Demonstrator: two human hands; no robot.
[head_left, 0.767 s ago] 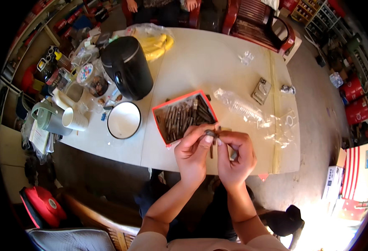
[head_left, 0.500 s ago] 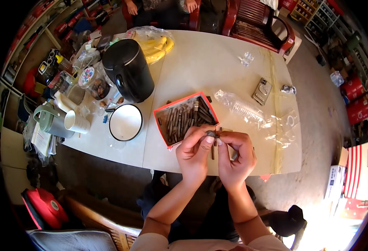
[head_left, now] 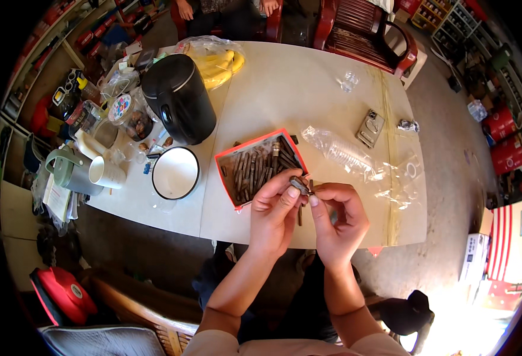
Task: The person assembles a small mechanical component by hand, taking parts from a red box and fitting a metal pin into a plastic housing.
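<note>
Centre of frame, just below the middle: left hand [head_left: 275, 210] and right hand [head_left: 338, 219], raised together over the near edge of the tabletop [head_left: 308, 89]. Fingers of both hands are pinched on one small rusty metal fitting [head_left: 299, 185]; a thin dark pin [head_left: 300, 215], possibly a bolt shank, hangs below it between the palms, though it is too small to tell for certain.

Just above and left of the hands: a shallow red-rimmed box [head_left: 259, 169] filled with rusty bolts, lying flat on the tabletop.

Left of the box: a white enamel bowl [head_left: 176, 172] with a dark rim. Upper left: a black cylindrical pot [head_left: 179, 105], with bagged bananas [head_left: 216, 62] behind it.

Right of the box: crumpled clear plastic bags [head_left: 356, 157]; beyond them a small grey metal latch [head_left: 370, 127].

Risk, as judged: the fitting is held over the table edge by fingertips only. A slip of the pinch could send it or the pin to the floor, where it would be hard to find.
</note>
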